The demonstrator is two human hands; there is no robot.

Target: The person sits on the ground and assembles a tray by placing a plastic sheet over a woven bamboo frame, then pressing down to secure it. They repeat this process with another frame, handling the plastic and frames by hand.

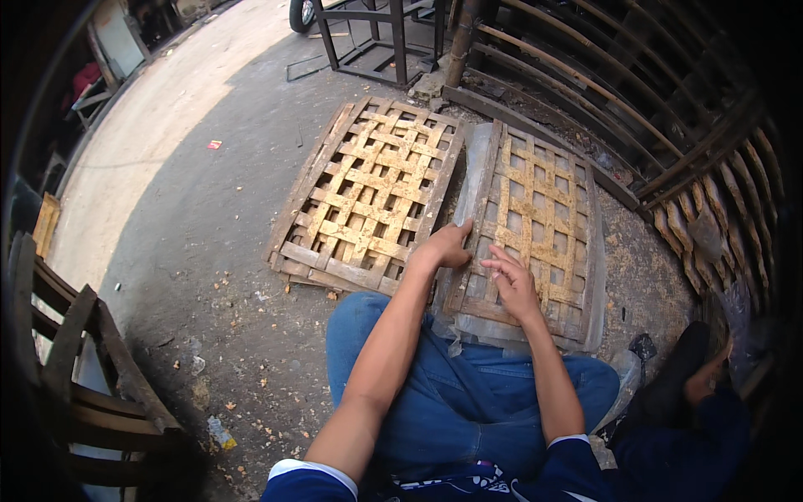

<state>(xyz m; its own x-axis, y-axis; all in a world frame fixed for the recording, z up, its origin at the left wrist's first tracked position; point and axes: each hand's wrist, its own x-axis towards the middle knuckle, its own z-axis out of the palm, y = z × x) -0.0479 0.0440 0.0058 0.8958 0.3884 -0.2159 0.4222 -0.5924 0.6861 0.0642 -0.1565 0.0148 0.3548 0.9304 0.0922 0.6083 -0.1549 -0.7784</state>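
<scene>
In front of my lap lies a wooden-framed lattice of woven flat strips [535, 192], dusted with yellowish crumbs, on a clear plastic sheet [595, 309]. My left hand [447, 245] is at its left rail, fingers curled down and partly hidden; what they grip cannot be made out. Over the lattice's lower left part is my right hand [512, 283], its fingers bent but apart, with nothing visible in them. To the left lies a second woven lattice frame [372, 188], stacked on at least one more frame and covered with similar crumbs.
Slatted wooden racks [577, 75] rise at the far right. A dark metal stand frame [376, 42] stands at the back, near a wheel [302, 15]. Another slatted wooden piece [92, 376] is at lower left. Close on my right sits a person in dark clothing [694, 435]. Crumbs and litter dot the ground.
</scene>
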